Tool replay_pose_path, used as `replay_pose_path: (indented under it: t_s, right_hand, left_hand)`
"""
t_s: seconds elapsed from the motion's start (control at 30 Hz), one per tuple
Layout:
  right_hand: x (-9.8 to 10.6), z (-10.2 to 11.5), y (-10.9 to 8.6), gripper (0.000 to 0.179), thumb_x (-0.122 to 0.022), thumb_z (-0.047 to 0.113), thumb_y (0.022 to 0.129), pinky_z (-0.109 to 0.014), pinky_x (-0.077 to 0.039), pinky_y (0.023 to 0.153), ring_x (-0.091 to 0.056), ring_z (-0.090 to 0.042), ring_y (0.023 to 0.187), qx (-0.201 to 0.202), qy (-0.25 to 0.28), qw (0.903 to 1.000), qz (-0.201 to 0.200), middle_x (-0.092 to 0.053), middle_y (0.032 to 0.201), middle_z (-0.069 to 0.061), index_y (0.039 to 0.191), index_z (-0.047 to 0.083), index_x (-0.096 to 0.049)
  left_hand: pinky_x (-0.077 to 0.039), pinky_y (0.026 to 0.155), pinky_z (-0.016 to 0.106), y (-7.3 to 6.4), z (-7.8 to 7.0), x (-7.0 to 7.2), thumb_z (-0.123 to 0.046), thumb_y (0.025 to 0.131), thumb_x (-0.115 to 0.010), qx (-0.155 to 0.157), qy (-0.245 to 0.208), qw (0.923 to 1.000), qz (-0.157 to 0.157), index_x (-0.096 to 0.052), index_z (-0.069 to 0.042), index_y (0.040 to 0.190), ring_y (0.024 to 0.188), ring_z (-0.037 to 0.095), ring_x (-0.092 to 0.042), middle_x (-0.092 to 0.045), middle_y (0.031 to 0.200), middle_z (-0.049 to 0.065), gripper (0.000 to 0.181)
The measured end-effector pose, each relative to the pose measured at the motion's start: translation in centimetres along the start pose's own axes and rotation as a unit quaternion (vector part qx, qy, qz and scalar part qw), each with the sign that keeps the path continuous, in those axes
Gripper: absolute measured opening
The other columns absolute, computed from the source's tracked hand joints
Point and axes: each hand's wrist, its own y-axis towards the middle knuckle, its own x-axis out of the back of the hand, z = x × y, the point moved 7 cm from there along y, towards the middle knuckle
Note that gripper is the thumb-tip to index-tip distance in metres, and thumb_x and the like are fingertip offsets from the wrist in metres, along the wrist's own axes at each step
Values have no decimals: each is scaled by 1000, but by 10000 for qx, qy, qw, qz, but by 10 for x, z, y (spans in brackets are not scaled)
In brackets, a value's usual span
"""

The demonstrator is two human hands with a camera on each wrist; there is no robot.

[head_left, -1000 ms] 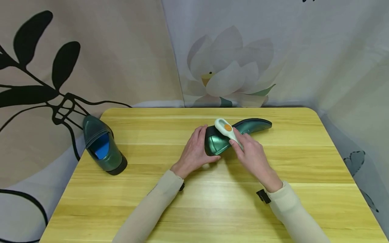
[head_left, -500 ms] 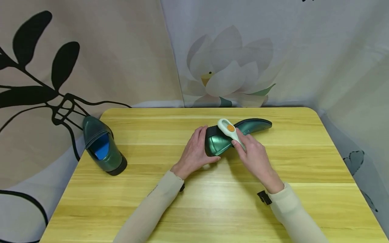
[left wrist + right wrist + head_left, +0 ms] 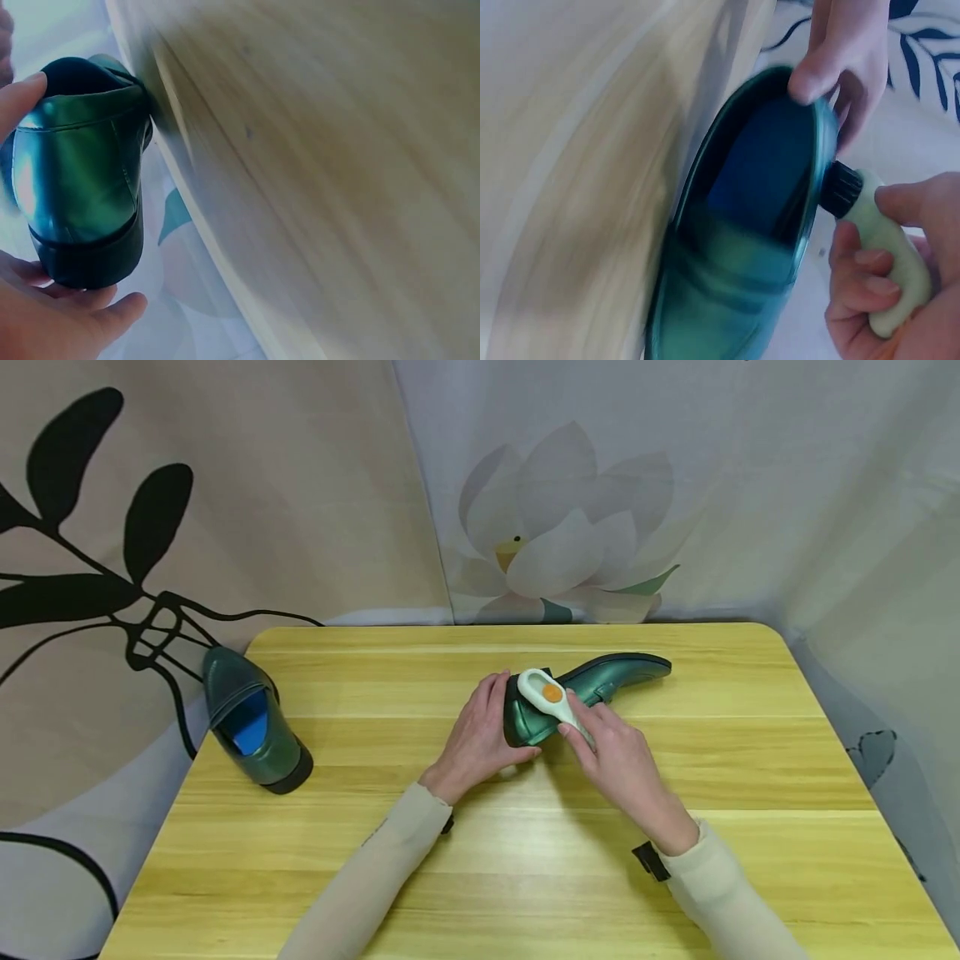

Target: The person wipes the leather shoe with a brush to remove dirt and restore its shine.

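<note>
A shiny green loafer [image 3: 615, 675] lies tipped on its side on the table, toe to the right, dark sole edge away from me. My left hand [image 3: 480, 735] grips its heel end; the left wrist view shows the thumb at the collar and fingers [image 3: 120, 315] under the black heel. In my right hand [image 3: 618, 760] is a white-handled brush [image 3: 561, 706] with an orange spot. The right wrist view shows its dark bristles [image 3: 841, 189] against the shoe's side, near the opening. The blue insole [image 3: 761, 165] shows inside the shoe.
Another green loafer [image 3: 270, 727] with a blue insole stands at the table's left edge. The wooden table [image 3: 525, 877] ends at a patterned cloth backdrop [image 3: 300, 527] behind. A dark strap [image 3: 650, 862] shows at the right wrist.
The brush and right hand shifted slightly right half a second ago, and are now farther left and nearer, towards the heel. Left hand and both shoes stay nearly where they were.
</note>
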Motion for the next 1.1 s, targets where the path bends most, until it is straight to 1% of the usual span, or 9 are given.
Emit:
replay_pose_path:
  t_s: [0.17,0.37,0.43,0.6,0.67,0.77,0.87,0.97,1.1]
  right_hand:
    - [16,-15,-4,46,-69,15,101,-40,-44,51,-52,-24,61,-457,-258,9985,-129,-67,93,-18,142,-3,-60]
    - [11,-4,-5,47,-66,21,103,-35,-44,50,-50,-19,60,-148,-158,9994,261,-66,92,-15,144,-1,-59]
    - [13,-9,-5,47,-67,20,102,-36,-43,49,-50,-20,59,-217,-228,9993,186,-65,89,-15,143,-1,-59]
    - [24,-32,-2,46,-67,18,102,-38,-42,49,-53,-25,60,-610,-404,9972,-155,-69,96,-22,143,-3,-59]
    - [25,-35,-2,47,-67,19,103,-37,-41,49,-52,-24,59,-631,-345,9974,-65,-70,96,-22,143,-3,-58]
    - [22,-28,-3,46,-66,20,103,-36,-41,51,-49,-21,59,-496,-302,9981,209,-68,92,-18,144,-1,-59]
    - [23,-26,-2,47,-65,22,104,-35,-40,50,-47,-20,58,-429,-417,9973,425,-65,88,-14,144,0,-59]
    - [34,-37,2,47,-64,24,104,-37,-40,47,-50,-24,58,-606,-661,9952,392,-66,88,-18,144,-1,-59]
    - [46,-49,6,45,-64,22,104,-49,-47,48,-61,-37,65,-798,-916,9924,189,-70,100,-28,141,-2,-60]
  left_hand:
    - [-41,114,46,0,0,1,-46,67,-98,70,48,10000,19,-31,2,157,136,36,-47,-41,152,24,122]
    - [-41,114,46,1,-2,1,-47,68,-97,12,149,9999,4,-31,3,156,135,36,-48,-41,152,24,121]
    - [-41,114,46,1,-1,0,-47,68,-97,36,158,9999,9,-31,2,157,135,36,-48,-41,152,24,121]
    - [-40,115,45,1,-1,0,-46,67,-98,60,167,9998,31,-30,0,158,136,35,-47,-42,152,22,122]
    - [-40,115,45,1,-1,0,-46,67,-98,53,171,9998,39,-30,0,158,136,35,-47,-42,152,22,122]
    - [-40,115,45,1,-2,0,-47,67,-97,40,249,9997,32,-31,0,157,136,35,-47,-42,152,22,122]
    - [-41,114,45,1,-2,0,-47,67,-97,19,306,9995,11,-30,0,157,135,35,-48,-42,151,22,122]
    - [-41,114,46,1,-3,0,-47,67,-97,-32,315,9995,-1,-30,1,158,136,35,-47,-42,151,22,122]
    - [-40,114,46,1,-4,1,-47,67,-98,-106,346,9993,-22,-30,1,157,136,36,-47,-42,151,22,123]
